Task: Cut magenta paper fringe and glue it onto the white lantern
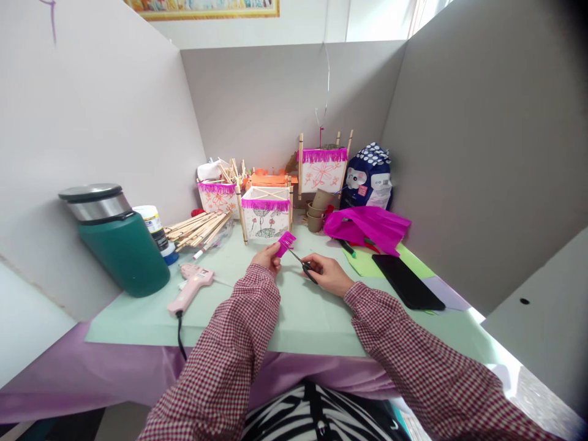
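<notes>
Between the fingers of my left hand [269, 257] is a small strip of magenta crepe paper [285, 244], its far edge cut into a fringe. My right hand [329, 274] grips a pair of dark-handled scissors [309, 269], whose blades point left at the fringed edge. Just behind the paper stands a lantern [266, 219] of wooden sticks and white drawn-on panels, trimmed with magenta fringe. A larger crumpled sheet of magenta crepe paper [367, 225] lies to the right of my right hand.
A pink glue gun [192, 291], a green flask [124, 251] and bundled sticks [199, 231] are on the left. A black phone [408, 282] lies on the right. Another lantern [323, 174] hangs from a wire at the back. Grey partitions [294, 92] enclose the table.
</notes>
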The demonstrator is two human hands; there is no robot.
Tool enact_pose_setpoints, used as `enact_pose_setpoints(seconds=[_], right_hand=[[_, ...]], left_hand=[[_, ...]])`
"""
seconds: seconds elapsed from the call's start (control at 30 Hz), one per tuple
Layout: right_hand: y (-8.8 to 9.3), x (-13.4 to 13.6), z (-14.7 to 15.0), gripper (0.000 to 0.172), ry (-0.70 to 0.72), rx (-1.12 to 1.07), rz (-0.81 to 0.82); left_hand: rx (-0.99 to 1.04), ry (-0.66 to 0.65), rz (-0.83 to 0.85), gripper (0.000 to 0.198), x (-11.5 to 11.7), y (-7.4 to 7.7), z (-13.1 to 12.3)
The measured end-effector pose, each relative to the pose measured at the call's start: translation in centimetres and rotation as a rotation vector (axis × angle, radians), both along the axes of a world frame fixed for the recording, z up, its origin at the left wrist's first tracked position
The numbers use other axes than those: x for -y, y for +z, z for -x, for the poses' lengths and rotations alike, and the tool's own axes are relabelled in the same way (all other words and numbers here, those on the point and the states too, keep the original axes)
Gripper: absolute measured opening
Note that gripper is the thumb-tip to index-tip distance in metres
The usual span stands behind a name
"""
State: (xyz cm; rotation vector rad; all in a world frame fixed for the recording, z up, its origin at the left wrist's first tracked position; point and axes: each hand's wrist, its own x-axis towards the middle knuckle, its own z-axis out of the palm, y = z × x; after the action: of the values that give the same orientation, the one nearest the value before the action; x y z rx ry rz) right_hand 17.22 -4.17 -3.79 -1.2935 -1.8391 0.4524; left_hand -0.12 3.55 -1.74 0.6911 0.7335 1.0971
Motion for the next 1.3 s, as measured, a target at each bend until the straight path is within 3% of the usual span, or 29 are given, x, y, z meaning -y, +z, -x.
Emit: enact_pose_setpoints(seconds=[0.57, 0.83, 1.03, 1.3], right_hand=[[-0.2, -0.2, -0.1, 0.027, 0.002, 0.004, 0.000], [-0.1, -0.1, -0.2, 0.029, -0.083, 0.036, -0.023], [0.2, 0.0, -0.4, 0.029, -0.131, 0.048, -0.057], [0.8, 0.7, -0.4, 0.028, -0.043, 0.084, -0.069]], left_hand=[[-0.009, 0.020, 0.007, 0.018, 0.1, 0.1, 0.0], [-0.008, 0.057, 0.053, 0.018, 0.8, 1.2, 0.1], [0.044, 0.066, 0.042, 0.020, 0.7, 1.0, 0.2], [0.080, 0.123, 0.043, 0.018, 0.2, 0.7, 0.4]])
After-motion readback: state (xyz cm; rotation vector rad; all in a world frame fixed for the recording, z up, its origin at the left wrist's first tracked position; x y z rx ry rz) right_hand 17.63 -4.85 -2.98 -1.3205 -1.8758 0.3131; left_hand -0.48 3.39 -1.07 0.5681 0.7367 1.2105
